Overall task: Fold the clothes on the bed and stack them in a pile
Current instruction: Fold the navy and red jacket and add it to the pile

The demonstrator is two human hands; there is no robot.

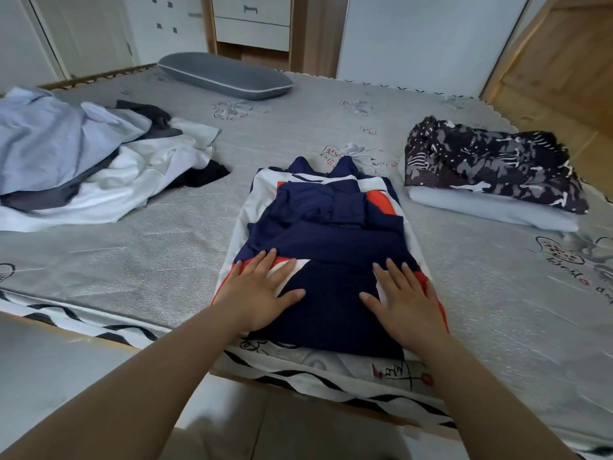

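Spreading across the room, the grey printed bed (331,134) carries an unfolded heap (83,161) far left and a folded pile (491,180) far right. At the near edge lies the navy, white and orange jacket (325,227), soft, light and likely to slump; best lifted from beneath both sides. Left hand (262,293) and right hand (404,300) press it flat, fingers spread.

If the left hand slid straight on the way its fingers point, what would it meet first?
The left hand lies flat on the navy garment. Its fingers point up the garment, so it would probably first meet the folded navy ridge just ahead.
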